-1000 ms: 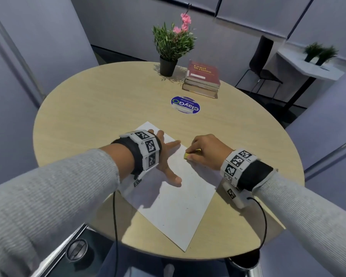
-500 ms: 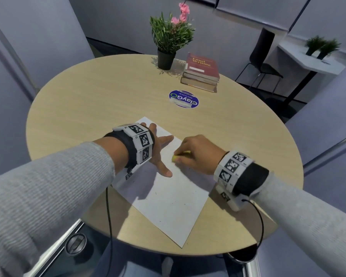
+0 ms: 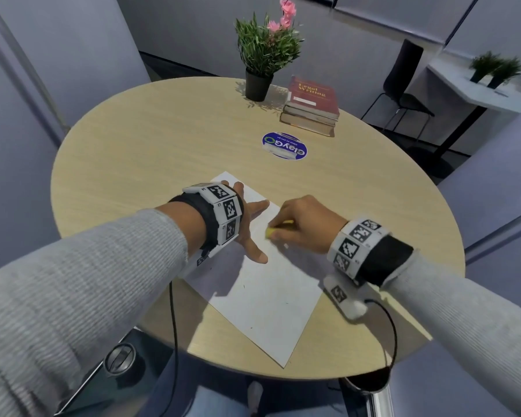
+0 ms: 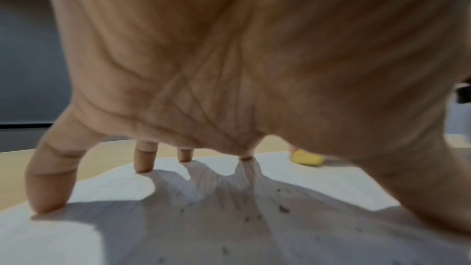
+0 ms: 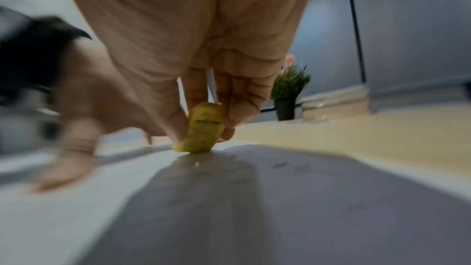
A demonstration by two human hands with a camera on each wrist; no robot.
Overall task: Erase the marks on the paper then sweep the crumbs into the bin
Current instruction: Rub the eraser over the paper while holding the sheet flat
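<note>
Left hand [image 3: 247, 227] is pressing spread, straight fingertips [image 4: 48, 194] onto the paper [image 3: 265, 299]; right hand [image 3: 301, 224] is pinching the yellow eraser [image 5: 201, 130], its tip touching the sheet beside dark crumbs [image 4: 281, 208].

Bright overhead light, hard shadows across the paper [image 3: 262, 296]; wrist views smeared with blur, edges bowed.

Left hand [image 3: 247, 224] spread flat on paper [image 3: 262, 296], right hand [image 3: 304, 224] pinching yellow eraser [image 3: 270, 233] against it
</note>
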